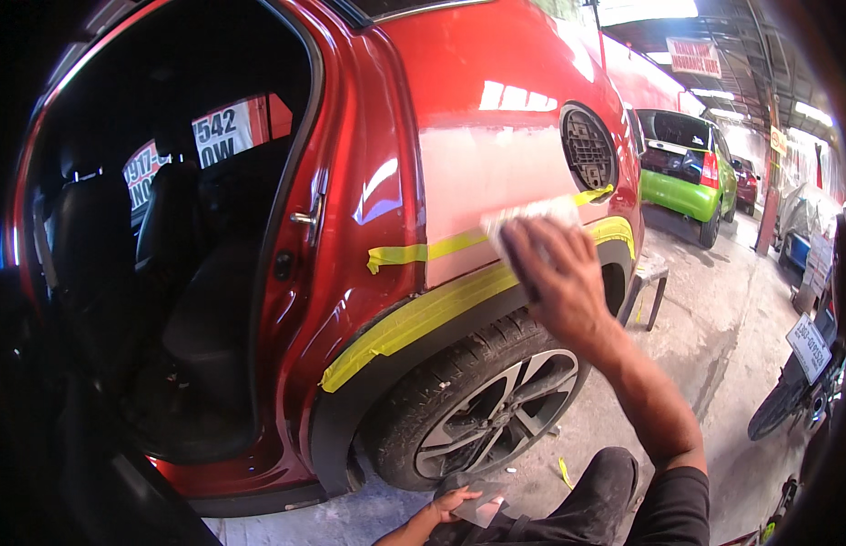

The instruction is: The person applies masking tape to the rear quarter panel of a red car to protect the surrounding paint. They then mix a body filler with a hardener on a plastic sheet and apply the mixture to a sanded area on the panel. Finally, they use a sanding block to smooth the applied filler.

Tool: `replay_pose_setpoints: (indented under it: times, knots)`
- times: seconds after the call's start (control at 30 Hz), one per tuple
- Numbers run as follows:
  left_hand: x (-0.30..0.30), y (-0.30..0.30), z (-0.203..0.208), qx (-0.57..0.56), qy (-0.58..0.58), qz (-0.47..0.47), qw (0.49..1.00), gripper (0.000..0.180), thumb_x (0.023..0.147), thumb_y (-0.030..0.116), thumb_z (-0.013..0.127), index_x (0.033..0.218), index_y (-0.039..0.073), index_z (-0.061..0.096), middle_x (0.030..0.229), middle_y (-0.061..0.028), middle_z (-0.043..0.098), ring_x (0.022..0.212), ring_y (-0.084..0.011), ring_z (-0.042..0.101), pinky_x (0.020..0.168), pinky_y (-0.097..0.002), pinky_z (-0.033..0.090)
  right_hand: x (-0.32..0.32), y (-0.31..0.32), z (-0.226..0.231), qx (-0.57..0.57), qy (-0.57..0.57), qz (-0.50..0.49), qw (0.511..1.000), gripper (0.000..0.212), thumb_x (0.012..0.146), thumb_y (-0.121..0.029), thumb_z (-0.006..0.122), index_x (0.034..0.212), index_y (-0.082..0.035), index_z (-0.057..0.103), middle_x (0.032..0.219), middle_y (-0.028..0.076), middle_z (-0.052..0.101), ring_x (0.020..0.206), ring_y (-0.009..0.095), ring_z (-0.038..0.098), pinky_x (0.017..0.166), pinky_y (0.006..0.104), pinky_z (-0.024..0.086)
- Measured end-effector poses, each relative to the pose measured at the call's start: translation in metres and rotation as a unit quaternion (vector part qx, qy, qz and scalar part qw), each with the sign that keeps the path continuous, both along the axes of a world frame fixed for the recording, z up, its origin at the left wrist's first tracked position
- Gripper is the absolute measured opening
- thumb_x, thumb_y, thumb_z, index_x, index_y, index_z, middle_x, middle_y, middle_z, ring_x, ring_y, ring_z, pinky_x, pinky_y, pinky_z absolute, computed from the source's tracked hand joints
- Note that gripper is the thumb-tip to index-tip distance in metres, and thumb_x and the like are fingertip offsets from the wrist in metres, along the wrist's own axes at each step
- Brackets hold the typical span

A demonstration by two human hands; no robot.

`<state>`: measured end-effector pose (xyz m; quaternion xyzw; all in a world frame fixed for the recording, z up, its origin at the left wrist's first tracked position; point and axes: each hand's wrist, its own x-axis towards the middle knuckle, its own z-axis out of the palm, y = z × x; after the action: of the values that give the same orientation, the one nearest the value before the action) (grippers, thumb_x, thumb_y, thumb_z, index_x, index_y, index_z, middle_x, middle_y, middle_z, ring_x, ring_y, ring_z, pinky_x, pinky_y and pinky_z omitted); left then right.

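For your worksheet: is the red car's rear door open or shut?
Open. The doorway of the red car gapes, showing dark seats inside.

Red car (496, 118), yellow masking tape (423, 314)

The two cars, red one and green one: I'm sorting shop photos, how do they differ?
The red car fills the near view; the green car stands small behind it. The red car has yellow masking tape and a dull patch under the right hand; the green car shows neither. Both are glossy hatchbacks.
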<state>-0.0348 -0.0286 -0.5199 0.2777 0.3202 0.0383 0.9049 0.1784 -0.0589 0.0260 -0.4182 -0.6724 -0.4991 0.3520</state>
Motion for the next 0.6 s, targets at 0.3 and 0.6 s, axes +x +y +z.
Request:
replay_pose_setpoints:
  times: [0.3, 0.6]
  knots:
    - [0.007, -0.001, 0.002, 0.000, -0.025, -0.015, 1.000, 0.061, 0.095, 0.018, 0.067, 0.145, 0.012, 0.034, 0.114, -0.0076, 0.066, 0.089, -0.0182, 0.070, 0.074, -0.0349, 0.060, -0.024, 0.037, 0.103, -0.037, -0.004, 0.064, 0.997, 0.057, 0.076, 0.006, 0.055, 0.132, -0.007, 0.059, 0.127, 0.013, 0.059, 0.119, 0.033, 0.054, 0.100, 0.0454, 0.043]
    - [0.003, 0.003, -0.016, 0.000, 0.016, -0.021, 1.000, 0.084, 0.093, 0.019, 0.070, 0.155, 0.013, 0.015, 0.109, -0.0062, 0.066, 0.082, -0.0156, 0.070, 0.067, -0.0333, 0.059, -0.059, 0.018, -0.010, -0.036, 0.017, 0.055, 0.998, 0.055, 0.078, -0.014, 0.076, 0.131, -0.014, 0.061, 0.129, 0.005, 0.057, 0.119, 0.024, 0.054, 0.101, 0.0447, 0.038]
